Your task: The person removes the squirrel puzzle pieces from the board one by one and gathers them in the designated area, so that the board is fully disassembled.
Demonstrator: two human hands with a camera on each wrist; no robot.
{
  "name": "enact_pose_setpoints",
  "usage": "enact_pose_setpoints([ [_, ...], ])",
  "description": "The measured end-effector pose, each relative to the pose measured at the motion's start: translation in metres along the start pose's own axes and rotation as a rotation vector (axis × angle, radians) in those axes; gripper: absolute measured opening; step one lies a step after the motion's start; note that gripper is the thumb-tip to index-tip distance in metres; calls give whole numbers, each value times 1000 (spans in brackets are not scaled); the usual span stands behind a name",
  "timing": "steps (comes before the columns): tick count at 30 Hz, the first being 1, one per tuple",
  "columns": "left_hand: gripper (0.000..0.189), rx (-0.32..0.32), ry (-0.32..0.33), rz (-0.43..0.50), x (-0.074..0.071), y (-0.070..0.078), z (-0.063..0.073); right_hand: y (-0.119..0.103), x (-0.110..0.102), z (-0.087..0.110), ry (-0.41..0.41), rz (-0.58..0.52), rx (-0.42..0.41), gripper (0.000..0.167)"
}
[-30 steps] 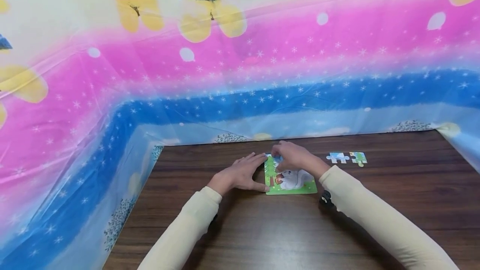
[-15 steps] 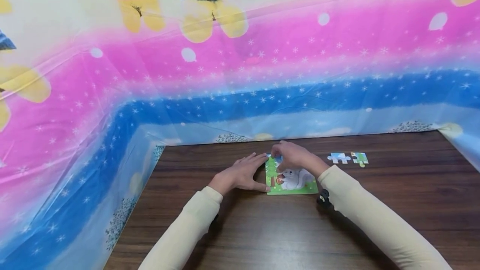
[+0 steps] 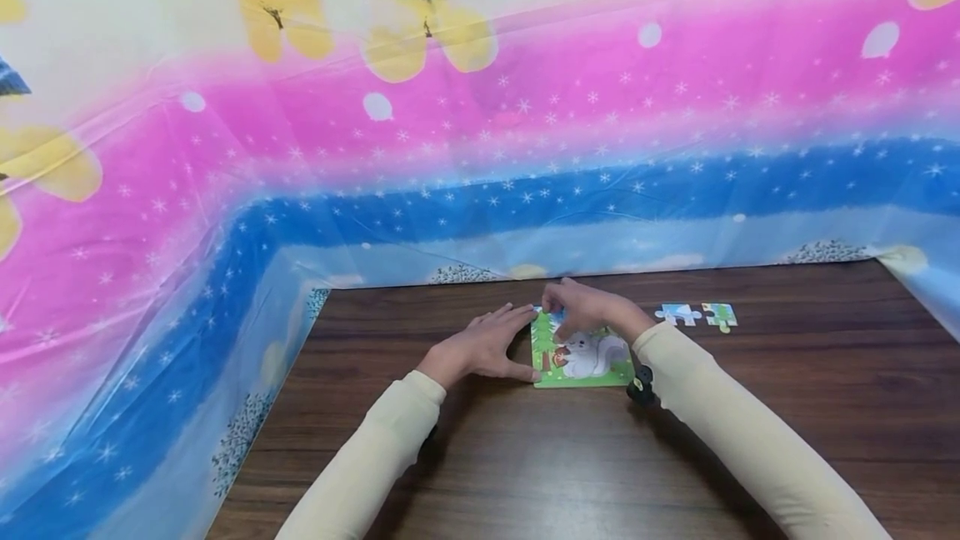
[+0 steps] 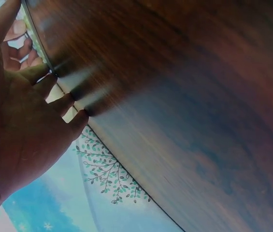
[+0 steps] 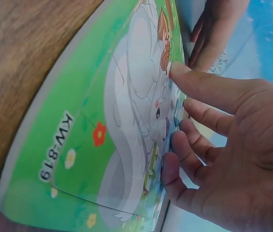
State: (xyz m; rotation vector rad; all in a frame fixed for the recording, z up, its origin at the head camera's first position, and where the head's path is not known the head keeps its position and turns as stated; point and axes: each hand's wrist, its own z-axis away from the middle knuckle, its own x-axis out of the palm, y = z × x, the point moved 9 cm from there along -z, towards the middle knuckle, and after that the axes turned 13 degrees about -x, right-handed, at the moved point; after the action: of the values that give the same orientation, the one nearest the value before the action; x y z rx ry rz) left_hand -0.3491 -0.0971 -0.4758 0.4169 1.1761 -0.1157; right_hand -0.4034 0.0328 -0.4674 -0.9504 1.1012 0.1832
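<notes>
A jigsaw puzzle (image 3: 591,357) with a grey-white squirrel, green trees and a green border lies flat on the table; "KW-819" shows on it in the right wrist view. Spread along its left edge, my left hand (image 3: 491,345) touches the upper left corner with the fingers and the lower left corner with the thumb. Over the puzzle's upper part, my right hand (image 5: 242,140) bends its fingers and thumb around a bluish puzzle piece (image 3: 557,317), mostly hidden beneath them. Its fingertips touch the puzzle surface.
Two loose puzzle pieces, a blue-white one (image 3: 678,314) and a green one (image 3: 720,315), lie right of the puzzle on the brown wooden table (image 3: 570,457). A patterned cloth (image 3: 480,190) hangs behind the table and down its left side.
My right wrist has shifted slightly left and tilted, uncovering a little more of the puzzle's right side. My left hand stays in place.
</notes>
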Motion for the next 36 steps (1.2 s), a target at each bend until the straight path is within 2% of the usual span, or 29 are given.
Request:
enact_pose_setpoints([
  [11, 105, 9, 8, -7, -1, 1, 0, -1, -1, 0, 3, -32, -25, 44],
  [23, 106, -9, 8, -4, 1, 0, -1, 3, 1, 0, 26, -50, -54, 46],
  [28, 106, -19, -3, -4, 1, 0, 0, 2, -1, 2, 56, -57, -72, 52],
  [33, 106, -22, -17, -5, 1, 1, 2, 0, -4, 7, 135, -61, -114, 61],
  [36, 106, -16, -18, -1, 0, 2, 1, -2, -6, 10, 169, -26, -131, 54],
])
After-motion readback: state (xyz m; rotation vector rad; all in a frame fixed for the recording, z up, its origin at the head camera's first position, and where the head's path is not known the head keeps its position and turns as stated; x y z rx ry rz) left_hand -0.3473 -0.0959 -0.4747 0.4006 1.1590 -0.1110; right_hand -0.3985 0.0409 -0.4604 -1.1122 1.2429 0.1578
